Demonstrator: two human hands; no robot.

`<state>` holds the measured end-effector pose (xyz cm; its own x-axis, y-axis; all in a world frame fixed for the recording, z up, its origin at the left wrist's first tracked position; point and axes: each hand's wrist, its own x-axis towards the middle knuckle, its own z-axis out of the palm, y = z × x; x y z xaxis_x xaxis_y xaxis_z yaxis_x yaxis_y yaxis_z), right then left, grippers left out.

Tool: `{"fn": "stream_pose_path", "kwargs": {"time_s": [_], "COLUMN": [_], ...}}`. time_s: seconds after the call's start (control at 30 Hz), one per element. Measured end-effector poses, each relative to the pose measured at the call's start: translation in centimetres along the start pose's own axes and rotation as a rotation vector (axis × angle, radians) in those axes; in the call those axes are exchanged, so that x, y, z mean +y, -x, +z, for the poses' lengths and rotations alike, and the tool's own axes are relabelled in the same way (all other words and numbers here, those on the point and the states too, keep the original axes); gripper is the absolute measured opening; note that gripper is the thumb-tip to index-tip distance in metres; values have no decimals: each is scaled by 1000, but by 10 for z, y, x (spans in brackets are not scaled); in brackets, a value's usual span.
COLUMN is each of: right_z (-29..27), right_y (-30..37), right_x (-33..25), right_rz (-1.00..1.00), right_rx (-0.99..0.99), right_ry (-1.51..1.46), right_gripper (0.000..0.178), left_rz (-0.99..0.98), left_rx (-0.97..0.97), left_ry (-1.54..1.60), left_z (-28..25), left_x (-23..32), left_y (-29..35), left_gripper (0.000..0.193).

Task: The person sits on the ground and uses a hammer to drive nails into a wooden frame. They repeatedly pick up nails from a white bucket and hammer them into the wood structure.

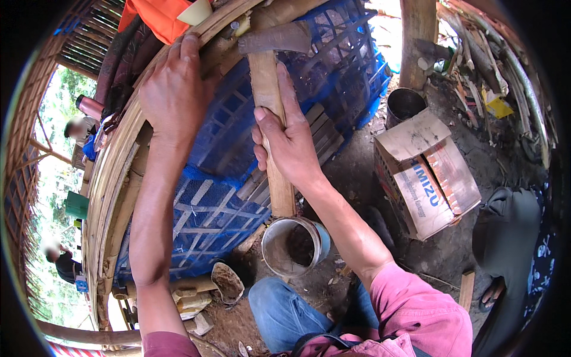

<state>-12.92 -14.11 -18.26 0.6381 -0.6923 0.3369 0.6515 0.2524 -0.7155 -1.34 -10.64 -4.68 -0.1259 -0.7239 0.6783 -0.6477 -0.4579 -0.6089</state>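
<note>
gripping a wooden-handled hatchet point(270, 83) in the right hand point(288, 146), fingers wrapped round the handle, head against the bamboo rim point(128, 137); left hand point(175, 89) flat on that rim, fingers together. blue netting point(238, 137) already on; rim work seemingly unfinished.

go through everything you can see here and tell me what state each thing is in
Left hand: pressed flat on the bamboo rim.
Right hand: gripping the hammer handle.
Hammer: head up, against the rim.
Blue net: stretched over the slatted frame.
Bucket: upright, open, dark stuff inside.
Cardboard box: flaps open, on the ground.
Metal can: upright, open.
</note>
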Motion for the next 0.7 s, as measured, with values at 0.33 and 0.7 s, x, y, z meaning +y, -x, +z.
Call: {"fn": "stream_pose_path", "kwargs": {"time_s": [0.33, 0.7], "right_z": [-3, -23], "right_y": [1, 8], "right_x": [4, -2], "right_rz": [6, -669], "right_rx": [-49, 166], "right_ry": [41, 605], "right_gripper": [71, 71], "left_rz": [27, 6], "left_rx": [-9, 10], "left_ry": [-44, -29], "left_z": [0, 3], "left_x": [-1, 0], "left_y": [1, -1], "left_gripper": [56, 48]}}
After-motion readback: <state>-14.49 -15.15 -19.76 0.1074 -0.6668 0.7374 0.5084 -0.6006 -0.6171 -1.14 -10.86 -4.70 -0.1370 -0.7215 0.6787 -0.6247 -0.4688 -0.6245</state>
